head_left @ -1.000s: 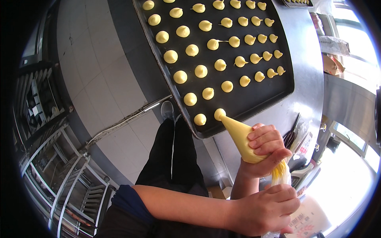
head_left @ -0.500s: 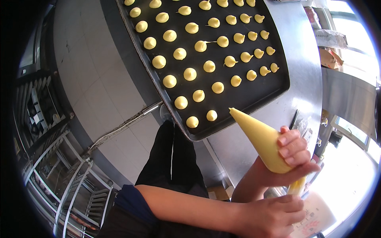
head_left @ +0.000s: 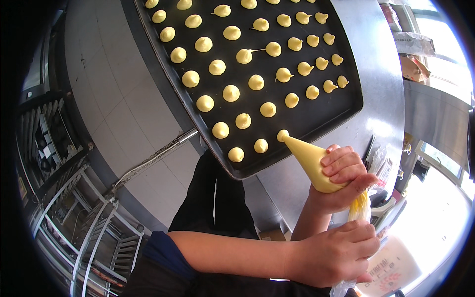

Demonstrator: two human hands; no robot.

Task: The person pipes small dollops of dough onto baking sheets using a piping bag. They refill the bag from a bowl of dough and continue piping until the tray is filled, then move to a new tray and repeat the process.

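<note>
Taut, conical plastic piping bag (head_left: 310, 161)

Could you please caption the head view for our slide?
Two bare hands grip a clear plastic piping bag, its tip at a yellow dollop on a black rectangular tray.

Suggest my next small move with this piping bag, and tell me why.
Probably give the piping bag a gentle squeeze: its tip touches a yellow blob that looks smaller than the neighbouring blob on the black tray.
</note>
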